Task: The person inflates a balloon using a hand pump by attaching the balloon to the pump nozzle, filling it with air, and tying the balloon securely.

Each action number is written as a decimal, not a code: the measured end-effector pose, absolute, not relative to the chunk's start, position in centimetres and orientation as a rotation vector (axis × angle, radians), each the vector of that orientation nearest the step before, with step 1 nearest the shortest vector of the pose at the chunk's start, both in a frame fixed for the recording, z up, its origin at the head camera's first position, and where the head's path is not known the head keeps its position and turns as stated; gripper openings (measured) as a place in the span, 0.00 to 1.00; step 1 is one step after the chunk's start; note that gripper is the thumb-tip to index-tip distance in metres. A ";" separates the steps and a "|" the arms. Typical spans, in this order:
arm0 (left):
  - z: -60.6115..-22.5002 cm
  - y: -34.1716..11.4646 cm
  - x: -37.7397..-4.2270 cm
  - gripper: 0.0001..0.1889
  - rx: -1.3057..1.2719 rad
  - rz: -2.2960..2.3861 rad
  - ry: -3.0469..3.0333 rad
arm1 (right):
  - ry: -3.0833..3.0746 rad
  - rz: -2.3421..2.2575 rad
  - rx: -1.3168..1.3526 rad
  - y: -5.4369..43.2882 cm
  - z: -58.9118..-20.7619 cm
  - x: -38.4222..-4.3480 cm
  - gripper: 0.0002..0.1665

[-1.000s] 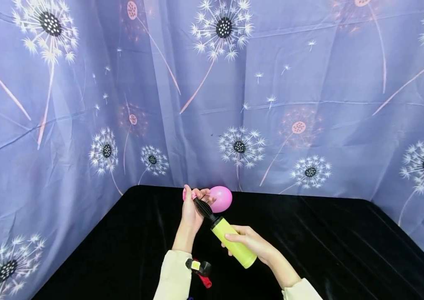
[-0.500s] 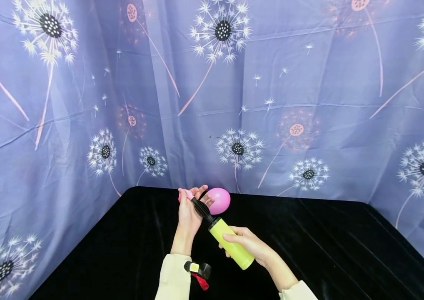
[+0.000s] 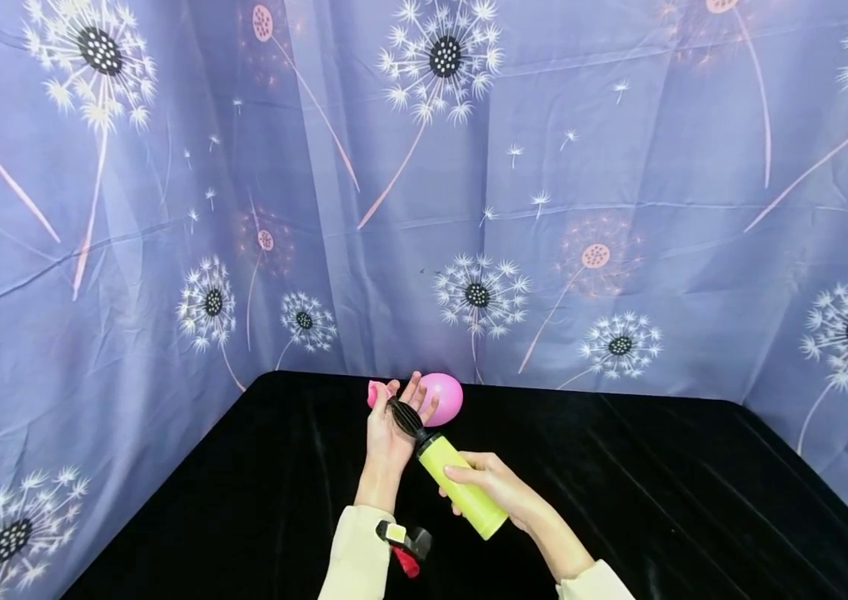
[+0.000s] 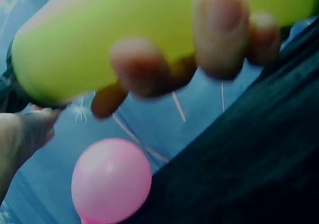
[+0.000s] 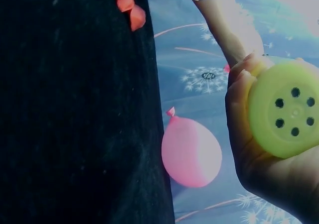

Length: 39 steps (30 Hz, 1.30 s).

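A yellow-green balloon pump [image 3: 463, 487] with a black ribbed nozzle end [image 3: 406, 417] slants between the two hands. My right hand [image 3: 495, 482] grips its body, fingers wrapped underneath and thumb on top; the holed round base [image 5: 295, 109] faces the right wrist camera. Palm up, my left hand [image 3: 389, 437] lies at the black end, its outer fingers spread fairly straight. Thumb and forefinger pinch a limp pink balloon [image 3: 374, 393] at the nozzle tip; the hand partly hides it. Just behind the left fingers rests an inflated, knotted pink balloon [image 3: 444, 398].
Black cloth [image 3: 619, 483] covers the table, ending at a patterned blue curtain [image 3: 544, 275]. Near the left cuff lies a limp red balloon [image 3: 406, 563], partly hidden by the wrist camera [image 3: 418, 543]. Limp orange-red balloons [image 5: 130, 7] show in the right wrist view.
The left fingers have straightened and spread, and the left hand has turned slightly at the nozzle. The right hand keeps its grip on the pump with barely any motion.
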<state>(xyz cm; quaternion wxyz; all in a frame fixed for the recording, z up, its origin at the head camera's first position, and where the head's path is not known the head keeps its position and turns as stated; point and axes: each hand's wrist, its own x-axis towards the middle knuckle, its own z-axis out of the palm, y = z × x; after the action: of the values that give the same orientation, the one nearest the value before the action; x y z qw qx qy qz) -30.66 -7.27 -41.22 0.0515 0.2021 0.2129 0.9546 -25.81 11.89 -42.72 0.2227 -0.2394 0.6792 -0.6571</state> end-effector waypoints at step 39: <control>-39.3 -10.5 -32.7 0.21 -0.402 3.381 1.224 | 1.902 -1.744 -0.660 11.4 -42.8 -23.5 0.36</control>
<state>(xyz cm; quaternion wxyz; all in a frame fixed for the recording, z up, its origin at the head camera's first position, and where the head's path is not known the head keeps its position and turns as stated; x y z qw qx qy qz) -32.68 -10.54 -39.35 -0.2361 -0.1081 0.3288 0.9080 -23.54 11.38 -42.82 0.2367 -0.2408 0.6939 -0.6360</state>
